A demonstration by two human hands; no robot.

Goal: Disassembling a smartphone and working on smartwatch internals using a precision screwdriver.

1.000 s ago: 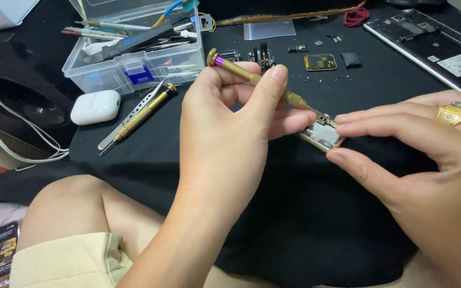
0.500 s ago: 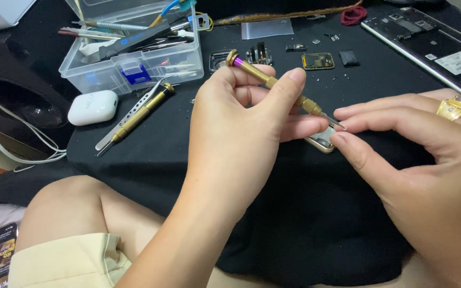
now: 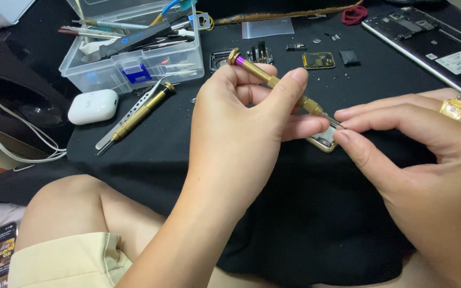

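- We see our left hand [image 3: 241, 133] closed around a brass precision screwdriver [image 3: 273, 82], thumb and forefinger pinching the shaft, the purple-banded cap pointing up and away from us.
- The screwdriver's tip comes down on a small gold-rimmed device part [image 3: 325, 140], which sits just above the black cloth [image 3: 316, 213] that covers the worktop.
- Our right hand [image 3: 428, 170] pinches that part between thumb and fingers [image 3: 380, 114], closed on its right edge; a gold ring [image 3: 455, 106] shows on one finger.
- To the left lie a second brass screwdriver [image 3: 142, 111] and steel tweezers [image 3: 129, 114] side by side, with a white earbud case [image 3: 93, 105] just beside them.
- Behind those stands a clear plastic tool box [image 3: 134, 58] full of tools.
- Small loose parts lie on the cloth further back, among them a square gold-framed piece [image 3: 318, 60] and a small dark block [image 3: 350, 57].
- An opened phone chassis [image 3: 428, 42] lies at the far right, well apart from the hands.
- White cables [image 3: 6, 144] run along the left edge.
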